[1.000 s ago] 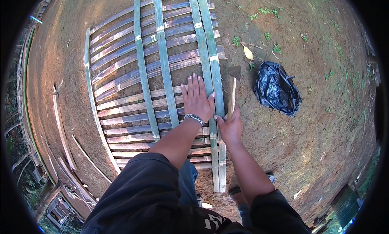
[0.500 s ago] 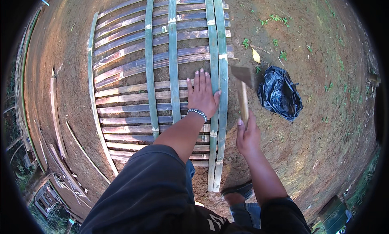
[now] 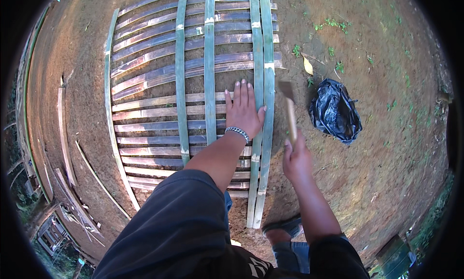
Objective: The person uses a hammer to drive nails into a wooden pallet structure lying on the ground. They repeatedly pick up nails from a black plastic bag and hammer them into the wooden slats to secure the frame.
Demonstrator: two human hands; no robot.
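Note:
A panel of split bamboo (image 3: 210, 76) lies on the ground, long green strips running over dark crosswise slats. My left hand (image 3: 243, 115), wearing a chain bracelet, rests flat on it with fingers stretched, its thumb touching the paired green strips (image 3: 266, 85) along the right side. My right hand (image 3: 297, 159) is wrapped round the wooden handle of a hatchet (image 3: 291, 115). The hatchet's metal head is up, just right of those strips and apart from them, slightly blurred.
A crumpled black plastic bag (image 3: 335, 111) sits on the soil to the right, near a yellow leaf (image 3: 307, 65). Loose bamboo pieces (image 3: 66, 134) lie at the left. My sandalled foot (image 3: 282, 230) is beside the panel's near right end.
The hatchet head has turned and now appears narrower; my right hand has barely shifted. My left hand stays flat on the bamboo. The whole view has shifted slightly.

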